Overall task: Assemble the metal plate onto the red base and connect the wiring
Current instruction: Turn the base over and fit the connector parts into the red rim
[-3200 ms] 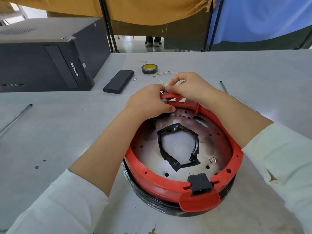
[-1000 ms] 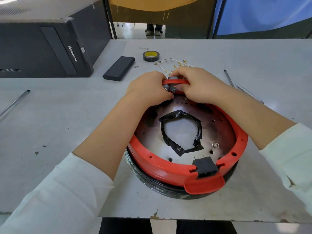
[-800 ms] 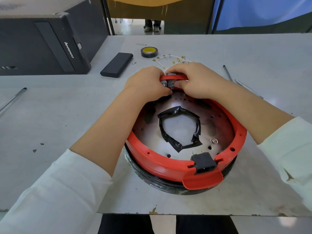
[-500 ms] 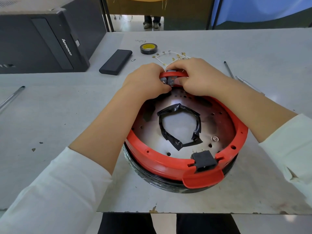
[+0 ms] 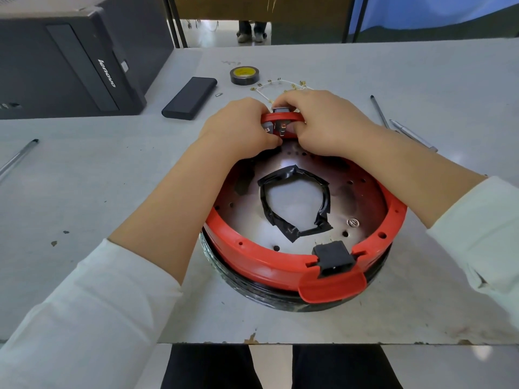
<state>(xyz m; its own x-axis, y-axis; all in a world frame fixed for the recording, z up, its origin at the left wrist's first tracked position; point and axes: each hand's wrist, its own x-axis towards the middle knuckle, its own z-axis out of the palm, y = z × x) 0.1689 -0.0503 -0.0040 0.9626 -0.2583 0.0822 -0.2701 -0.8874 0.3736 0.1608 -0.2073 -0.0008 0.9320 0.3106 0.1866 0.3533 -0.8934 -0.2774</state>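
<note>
Where wrists meet, both hands' fingers (image 5: 276, 103) curled, pinching switch (image 5: 280, 127) at red base (image 5: 252, 255) rim

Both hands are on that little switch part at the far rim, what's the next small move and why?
Probably press the switch fully into the red base rim: both the left hand and right hand pinch it there, terminals still bare.

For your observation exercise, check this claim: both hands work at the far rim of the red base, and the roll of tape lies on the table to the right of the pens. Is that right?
Not quite. In the head view the roll of tape lies left of the pens, beyond the hands. The rest stands: the left hand and right hand both work at the far rim of the red base.
</note>
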